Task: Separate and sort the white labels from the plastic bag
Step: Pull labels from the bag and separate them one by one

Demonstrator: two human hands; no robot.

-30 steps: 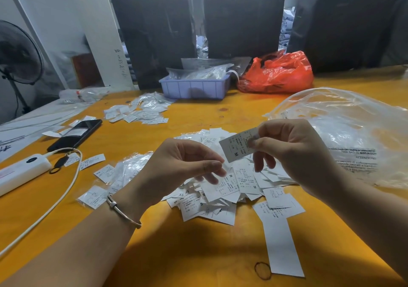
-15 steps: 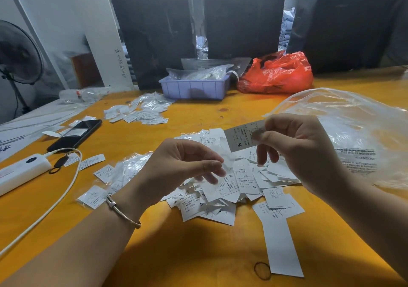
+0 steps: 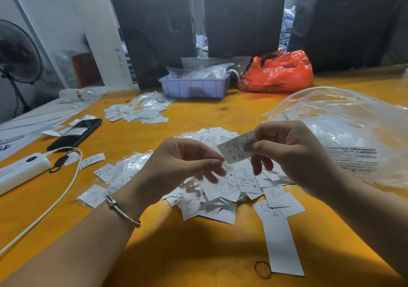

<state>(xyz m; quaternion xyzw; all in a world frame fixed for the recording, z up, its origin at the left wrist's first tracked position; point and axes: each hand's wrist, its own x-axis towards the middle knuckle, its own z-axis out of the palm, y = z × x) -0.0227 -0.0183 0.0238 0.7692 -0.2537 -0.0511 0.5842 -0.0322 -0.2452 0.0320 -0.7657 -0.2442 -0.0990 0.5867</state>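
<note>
A black phone [image 3: 75, 134] and a white power bank [image 3: 21, 172] lie at the left of the orange table [image 3: 176, 253]; a lilac tray [image 3: 194, 86] and one red bag [image 3: 277, 71] sit far. One clear plastic bag [image 3: 344, 132] lies right. Two hands hover above the label pile [image 3: 223, 189]. The right hand [image 3: 293, 154] pinches one white label [image 3: 236, 148] by its right end. The left hand [image 3: 176, 167], fingers curled, holds nothing, its thumb just beside the label's near corner.

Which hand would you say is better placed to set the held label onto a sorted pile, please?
Probably the right hand: it already pinches the label above the heap. The left hand hovers beside it, fingers curled, gripping nothing.
</note>
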